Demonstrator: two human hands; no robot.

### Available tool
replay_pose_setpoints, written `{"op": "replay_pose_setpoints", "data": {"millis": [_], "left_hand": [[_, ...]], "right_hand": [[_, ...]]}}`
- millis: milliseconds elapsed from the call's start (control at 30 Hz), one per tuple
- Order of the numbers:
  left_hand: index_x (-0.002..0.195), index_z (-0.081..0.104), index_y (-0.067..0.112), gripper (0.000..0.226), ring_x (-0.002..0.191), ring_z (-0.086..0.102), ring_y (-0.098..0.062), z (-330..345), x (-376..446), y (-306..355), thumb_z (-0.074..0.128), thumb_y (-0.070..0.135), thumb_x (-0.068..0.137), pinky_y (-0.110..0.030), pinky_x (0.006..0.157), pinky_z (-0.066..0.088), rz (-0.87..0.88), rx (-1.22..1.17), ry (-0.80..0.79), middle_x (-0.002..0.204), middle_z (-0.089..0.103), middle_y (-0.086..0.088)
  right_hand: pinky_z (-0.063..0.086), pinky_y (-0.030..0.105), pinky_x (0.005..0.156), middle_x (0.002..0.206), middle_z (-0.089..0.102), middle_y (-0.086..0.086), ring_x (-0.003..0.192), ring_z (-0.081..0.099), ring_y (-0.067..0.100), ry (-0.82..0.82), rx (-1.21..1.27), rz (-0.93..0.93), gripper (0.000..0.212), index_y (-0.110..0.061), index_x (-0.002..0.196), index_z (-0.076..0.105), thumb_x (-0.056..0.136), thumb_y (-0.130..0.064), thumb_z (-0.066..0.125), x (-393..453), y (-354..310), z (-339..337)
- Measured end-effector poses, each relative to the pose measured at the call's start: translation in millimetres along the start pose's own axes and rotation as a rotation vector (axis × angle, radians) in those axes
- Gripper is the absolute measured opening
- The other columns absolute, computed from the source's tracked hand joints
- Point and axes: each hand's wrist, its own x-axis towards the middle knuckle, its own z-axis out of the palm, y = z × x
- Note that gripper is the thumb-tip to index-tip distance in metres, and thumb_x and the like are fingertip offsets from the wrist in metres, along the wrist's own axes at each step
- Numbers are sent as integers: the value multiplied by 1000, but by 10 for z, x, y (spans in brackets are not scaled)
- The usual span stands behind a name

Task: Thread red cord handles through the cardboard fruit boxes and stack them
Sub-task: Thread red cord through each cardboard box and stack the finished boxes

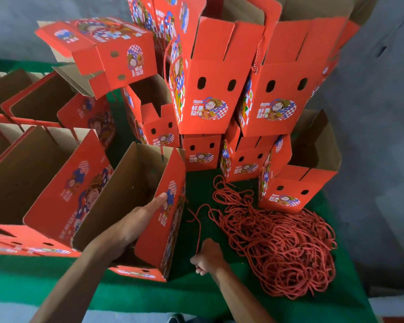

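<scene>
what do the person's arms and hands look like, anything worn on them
Both forearms are bare right down to the frame's lower edge: no sleeves show. The left hand and right hand wear no gloves, and no watch, ring or wristband is visible on either.

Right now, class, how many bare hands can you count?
2. The left hand rests against the open red cardboard box's wall; the right hand grips a red twisted cord strand beside the tangled cord pile. None seem hidden.
</scene>
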Motion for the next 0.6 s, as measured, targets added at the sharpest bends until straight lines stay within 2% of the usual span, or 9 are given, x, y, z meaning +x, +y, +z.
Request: {"op": "replay_pose_setpoints", "data": {"millis": [100, 167, 267, 367, 467, 600], "left_hand": [[129, 58, 33, 88, 104, 73, -30, -5, 4, 6, 58, 92, 63, -57, 103, 50, 0, -20, 5, 115, 75, -5], [131, 58, 31, 87, 104, 73, -32, -4, 0, 14, 57, 91, 67, -57, 103, 50, -1, -23, 7, 116, 75, -7], [134, 57, 30, 87, 105, 73, -31, 6, -2, 20, 53, 90, 72, -56, 103, 50, 8, -16, 13, 117, 74, -6], [133, 58, 29, 88, 105, 73, -31, 12, -13, 30, 55, 91, 70, -56, 103, 50, 12, -18, 12, 117, 75, -6], [132, 60, 25, 86, 105, 73, -33, 17, -32, 49, 55, 88, 73, -56, 103, 50, 5, -42, 5, 116, 75, -10], [131, 60, 22, 84, 105, 73, -35, 28, -41, 61, 52, 86, 77, -56, 103, 50, 0, -35, 4, 116, 74, -12]], "right_hand": [[58, 34, 56, 63, 68, 15, 51, 66, 23, -68, 162, -113, 11, 0, 71, 69, 81, -1, 75, -100, -70, -28], [59, 32, 61, 68, 71, 17, 60, 69, 25, -106, 330, -180, 11, 4, 77, 73, 84, -4, 72, -196, -196, -94], [59, 30, 64, 71, 71, 14, 59, 66, 22, -67, 538, -259, 5, 7, 89, 67, 87, 3, 68, -363, -436, -173], [57, 34, 62, 76, 66, 24, 57, 62, 25, -33, 695, -372, 10, 8, 95, 61, 88, 12, 67, -512, -564, -189], [59, 38, 69, 82, 69, 25, 64, 66, 27, -104, 776, -462, 15, 16, 104, 67, 90, 12, 68, -590, -576, -138], [59, 36, 66, 77, 72, 17, 62, 67, 24, -78, 766, -447, 8, 16, 96, 70, 91, 10, 70, -592, -547, -19]]}}
